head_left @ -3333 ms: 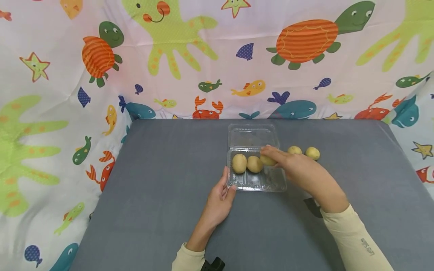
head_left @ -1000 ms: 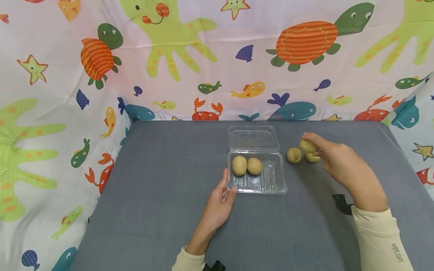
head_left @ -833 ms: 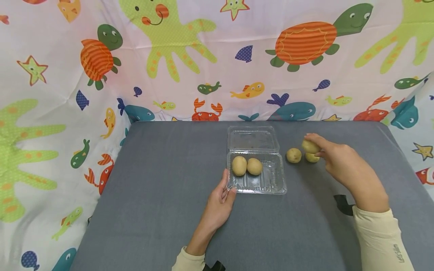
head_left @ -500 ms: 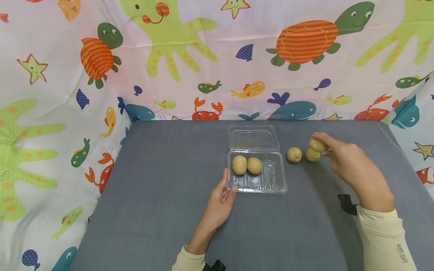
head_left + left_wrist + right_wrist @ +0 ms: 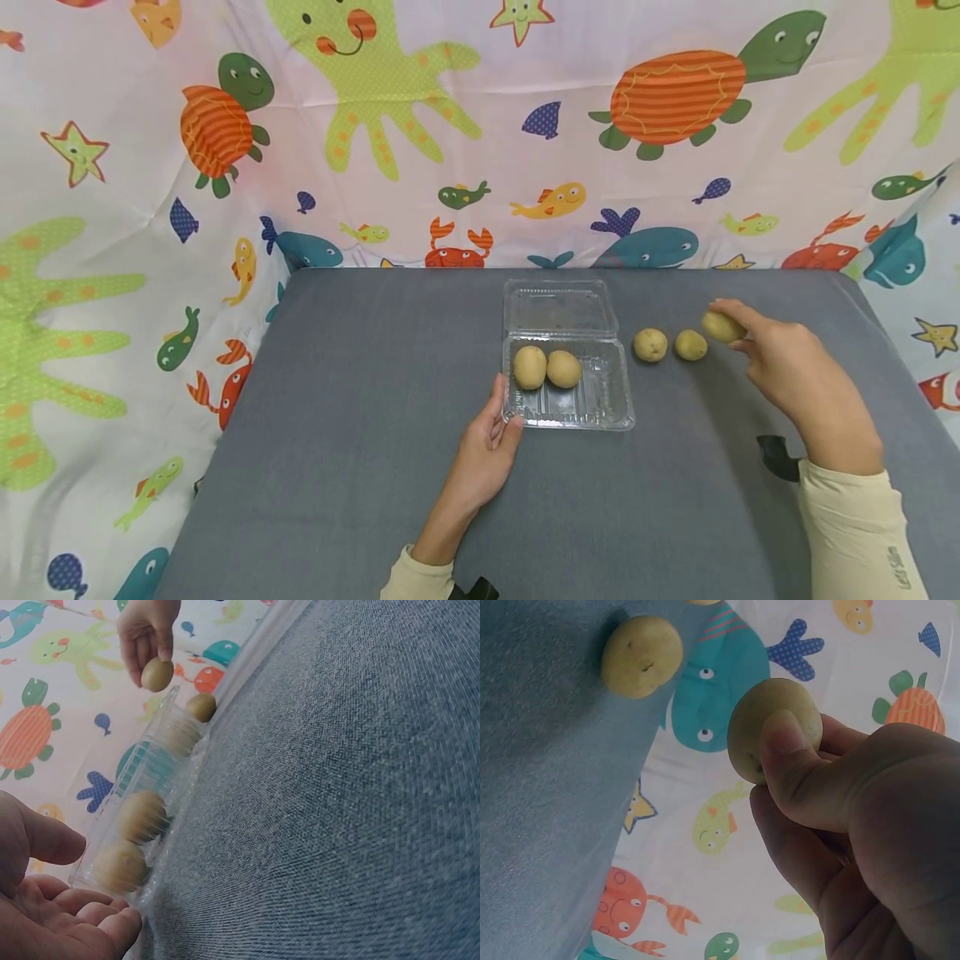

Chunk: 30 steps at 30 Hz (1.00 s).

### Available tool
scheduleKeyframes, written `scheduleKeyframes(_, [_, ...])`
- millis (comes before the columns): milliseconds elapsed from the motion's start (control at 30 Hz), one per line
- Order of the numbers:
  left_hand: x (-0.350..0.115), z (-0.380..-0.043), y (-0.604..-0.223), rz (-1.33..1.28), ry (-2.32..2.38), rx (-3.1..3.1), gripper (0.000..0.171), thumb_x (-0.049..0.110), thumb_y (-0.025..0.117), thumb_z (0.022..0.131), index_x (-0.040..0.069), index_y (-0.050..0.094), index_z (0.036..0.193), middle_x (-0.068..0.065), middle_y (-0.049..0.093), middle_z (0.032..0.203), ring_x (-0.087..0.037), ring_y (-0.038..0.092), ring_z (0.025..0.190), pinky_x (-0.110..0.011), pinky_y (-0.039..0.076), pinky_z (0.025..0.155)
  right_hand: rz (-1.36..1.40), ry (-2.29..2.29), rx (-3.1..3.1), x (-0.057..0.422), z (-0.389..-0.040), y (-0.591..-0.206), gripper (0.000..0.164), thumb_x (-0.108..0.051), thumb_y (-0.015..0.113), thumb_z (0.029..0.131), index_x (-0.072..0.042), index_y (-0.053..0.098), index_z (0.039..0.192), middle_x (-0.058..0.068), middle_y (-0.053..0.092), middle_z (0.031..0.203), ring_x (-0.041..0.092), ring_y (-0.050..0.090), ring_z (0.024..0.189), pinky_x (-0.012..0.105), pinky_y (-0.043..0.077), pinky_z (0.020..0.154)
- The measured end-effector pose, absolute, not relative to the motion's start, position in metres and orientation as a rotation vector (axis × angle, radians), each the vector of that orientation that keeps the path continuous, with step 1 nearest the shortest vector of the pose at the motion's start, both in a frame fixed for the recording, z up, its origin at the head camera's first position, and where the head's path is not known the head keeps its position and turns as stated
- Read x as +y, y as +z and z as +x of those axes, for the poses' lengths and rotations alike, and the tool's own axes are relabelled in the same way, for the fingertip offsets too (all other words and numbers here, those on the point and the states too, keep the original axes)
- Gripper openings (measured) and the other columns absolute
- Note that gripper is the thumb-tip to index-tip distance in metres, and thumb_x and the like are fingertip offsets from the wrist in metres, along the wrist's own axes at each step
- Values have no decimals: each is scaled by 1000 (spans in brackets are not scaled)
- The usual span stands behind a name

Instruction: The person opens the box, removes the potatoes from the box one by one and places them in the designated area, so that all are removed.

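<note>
My right hand [image 5: 806, 375] pinches a small potato [image 5: 769, 724] between thumb and fingers, raised above the table at the right. Two other potatoes lie on the cloth, the nearer one to the container [image 5: 650, 345] and the other [image 5: 691, 345] just left of my right hand. A clear plastic container [image 5: 600, 400] stands with its lid [image 5: 558, 307] folded back. Inside, at its left side, two potatoes sit together, the left one [image 5: 529, 367] and the right one [image 5: 563, 369]. My left hand [image 5: 483, 458] holds the container's front left corner, thumb at the rim.
A grey cloth [image 5: 360, 400] covers the table. Behind it and along the left hangs a white curtain [image 5: 480, 108] printed with sea animals. A black strap piece [image 5: 778, 458] sticks out at the right wrist.
My right hand has lifted a potato out of the container and carried it right, past the two loose potatoes. Over the last second it drifts further right. The left hand stays at the container.
</note>
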<state>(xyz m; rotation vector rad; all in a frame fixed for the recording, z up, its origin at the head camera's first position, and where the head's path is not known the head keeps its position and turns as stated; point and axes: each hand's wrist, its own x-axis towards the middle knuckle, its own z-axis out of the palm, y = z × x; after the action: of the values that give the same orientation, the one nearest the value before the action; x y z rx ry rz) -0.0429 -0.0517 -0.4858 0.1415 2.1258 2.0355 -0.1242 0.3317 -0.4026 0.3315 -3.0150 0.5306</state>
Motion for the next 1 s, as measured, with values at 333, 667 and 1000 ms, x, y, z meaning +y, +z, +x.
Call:
scheduleKeyframes(333, [-51,-42,-486,137,2030,2147,69,6,53,111,5,14,168,-9,13,176,-23,15,160,-40,25,126,283,541,-3023,338,-123,-409,65,12,76,90,-10,56,148,29,72,108,28,60,71,29,36,45])
scheduleKeyframes(667, [-51,-43,-486,140,2026,2141,70,8,53,111,5,13,169,-9,11,176,-24,15,160,-41,26,126,255,550,-3042,344,-123,-415,62,10,76,90,-8,56,146,30,70,107,28,58,69,29,37,46])
scheduleKeyframes(1000, [-51,-43,-486,148,2046,2118,69,6,52,111,5,13,169,-9,11,176,-22,14,160,-40,25,126,245,535,-3045,350,-125,-421,60,10,78,89,-5,57,143,32,68,107,30,57,70,32,39,50])
